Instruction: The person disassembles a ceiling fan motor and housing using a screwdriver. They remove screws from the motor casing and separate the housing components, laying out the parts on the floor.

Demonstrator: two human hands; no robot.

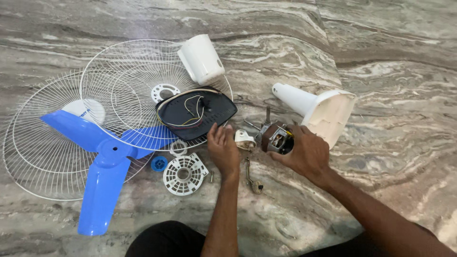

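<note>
A taken-apart fan lies on a marble floor. My right hand (pixel 304 153) grips the bare fan motor (pixel 276 138), whose shaft points up and away. My left hand (pixel 222 148) rests on the floor with its fingertips at the near edge of a black base cover (pixel 196 113) that has coloured wires across it. A small white plastic part (pixel 244 140) lies between my two hands.
Two white wire grilles (pixel 52 143) overlap at left, a blue three-blade propeller (pixel 107 162) on top. A white round vented cover (pixel 183 174), blue cap (pixel 159 163), white cup-shaped housing (pixel 202 59), white stand housing (pixel 319 108) and a metal link (pixel 252 178) lie around.
</note>
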